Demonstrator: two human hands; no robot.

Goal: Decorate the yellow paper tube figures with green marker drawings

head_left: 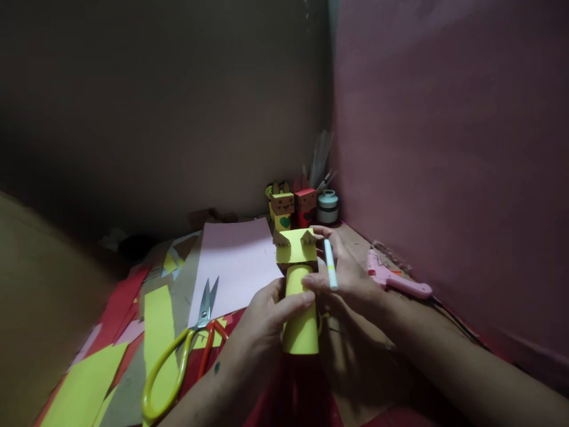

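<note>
Across the lower part of the frame, your left arm (222,379) comes up from the bottom and your right arm (431,344) from the lower right. They meet near the middle at a yellow paper toy (301,332). It sits right between your hands, so neither is nearer; both touch it. Its long way runs up and down the frame: the plain tube end points toward you, and the box head (296,255) is up and away. You can't see the far side of the box.

Your left hand (272,308) is clamped on the tube's left side. Its thumb lies across the front, and the other fingers are mostly hidden. Your right hand (349,276) reaches in from the right, thumb on the tube just below the box, one finger bent up by the box's top corner. That hand also holds a white pen (331,265), almost upright but tipped a bit, just right of the box. Smallest are two brown ears (307,238), sticking out of the box.
</note>
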